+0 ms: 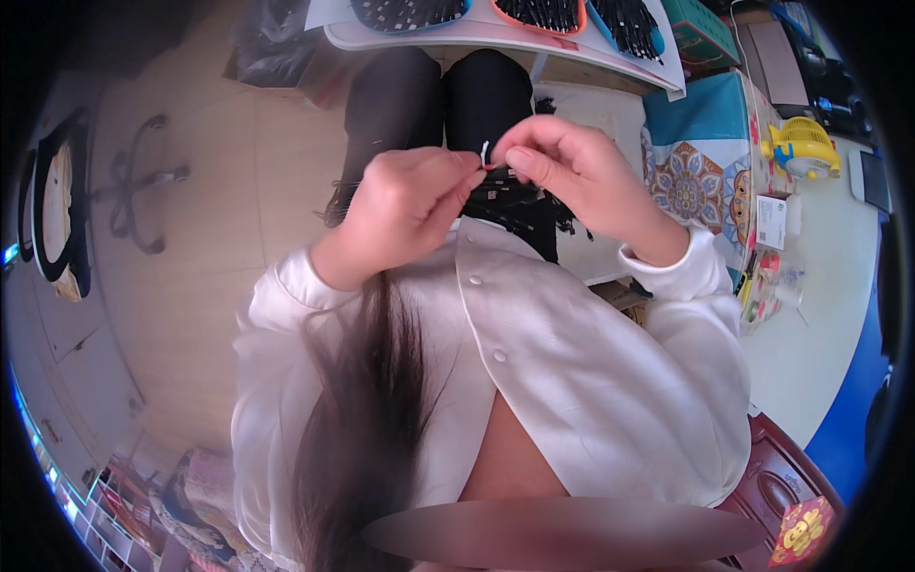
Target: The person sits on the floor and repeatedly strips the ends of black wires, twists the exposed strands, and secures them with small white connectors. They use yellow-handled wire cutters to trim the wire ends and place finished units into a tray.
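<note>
My left hand (405, 205) is closed in a pinch above my lap. From its fingertips sticks up a thin wire (485, 153) with a white end and a red bit at its base. My right hand (586, 176) comes in from the right, index finger and thumb curled together at the red bit; their exact contact is partly hidden. Below the hands, a bundle of black cables (510, 205) with small pale tips lies across my dark trousers (396, 95). Some cable ends hang out on both sides of my legs.
Ahead stands a white table (419, 40) holding a blue tray (410, 27), an orange tray (541, 29) and another blue tray (658, 43), all with black cables. At right, a yellow fan (805, 148) sits on a pale desk (824, 286). A chair base (138, 186) stands left.
</note>
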